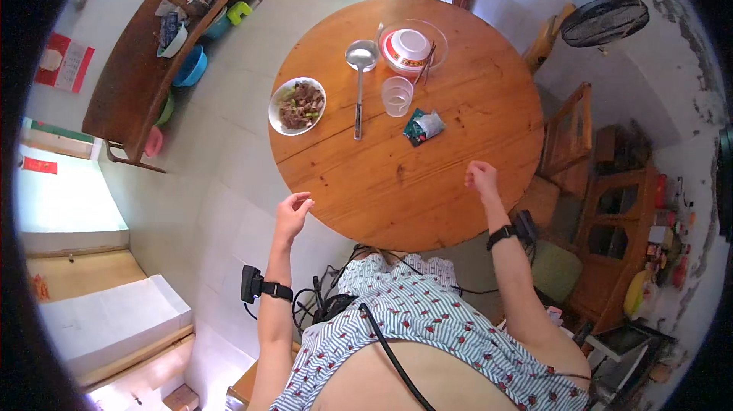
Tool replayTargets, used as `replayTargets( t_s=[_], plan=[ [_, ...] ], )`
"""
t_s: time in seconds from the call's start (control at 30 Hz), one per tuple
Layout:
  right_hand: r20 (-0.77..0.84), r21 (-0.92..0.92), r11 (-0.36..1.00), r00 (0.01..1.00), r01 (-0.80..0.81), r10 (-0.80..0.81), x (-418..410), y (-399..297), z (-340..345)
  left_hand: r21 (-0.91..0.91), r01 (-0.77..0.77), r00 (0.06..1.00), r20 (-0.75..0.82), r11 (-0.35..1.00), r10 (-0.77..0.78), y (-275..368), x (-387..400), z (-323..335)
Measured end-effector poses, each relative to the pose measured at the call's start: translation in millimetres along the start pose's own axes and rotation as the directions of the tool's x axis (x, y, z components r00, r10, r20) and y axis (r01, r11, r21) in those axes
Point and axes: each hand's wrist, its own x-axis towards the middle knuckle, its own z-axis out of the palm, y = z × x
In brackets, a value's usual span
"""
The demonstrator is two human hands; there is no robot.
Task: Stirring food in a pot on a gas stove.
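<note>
My left hand (294,216) hovers at the near left rim of a round wooden table (366,182), thumb and fingertips slightly apart and nothing between them. Over the right part of the tabletop is my right hand (482,177), its fingers loosely curled, with no object visible in it. Nearest to it lies a torn-looking green and white packet (422,127). Behind that stands a clear plastic cup (397,96). A metal ladle (359,96) rests with its head over a small white dish (363,67). At the left edge sits a white bowl of cooked meat and greens (275,116).
An upturned red-and-white bowl (410,44) sits in a large clear bowl (440,30), chopsticks (426,64) leaning there. A wooden chair (572,130) and standing fan (604,20) are right. A wooden bench (129,87) holds containers at left. Cables (315,299) hang by my lap.
</note>
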Motion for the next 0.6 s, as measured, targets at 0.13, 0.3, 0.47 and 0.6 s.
replayTargets(
  t_s=[0.13, 0.3, 0.47, 0.6],
  plan=[
    [-0.024, -0.431, 0.875, 0.966, 0.223, -0.258, 69, 5, 46, 0.049, 0.021, 0.997, 0.077, 0.999, -0.024, 1, 21, 14],
    [0.038, -0.712, 0.656, 0.946, 0.251, -0.321, 72, -36, 119, 0.05, 0.085, 0.991, 0.097, 0.995, -0.089, -10, 32, 13],
    [0.163, -0.803, 0.504, 0.931, 0.318, -0.327, 83, -49, 134, 0.022, 0.114, 0.977, 0.181, 0.993, -0.116, -13, 72, 20],
    [0.169, -0.915, 0.32, 0.954, 0.245, -0.247, 72, -59, 156, 0.04, 0.044, 0.98, 0.194, 0.998, -0.051, -26, 96, 18]
  ],
)
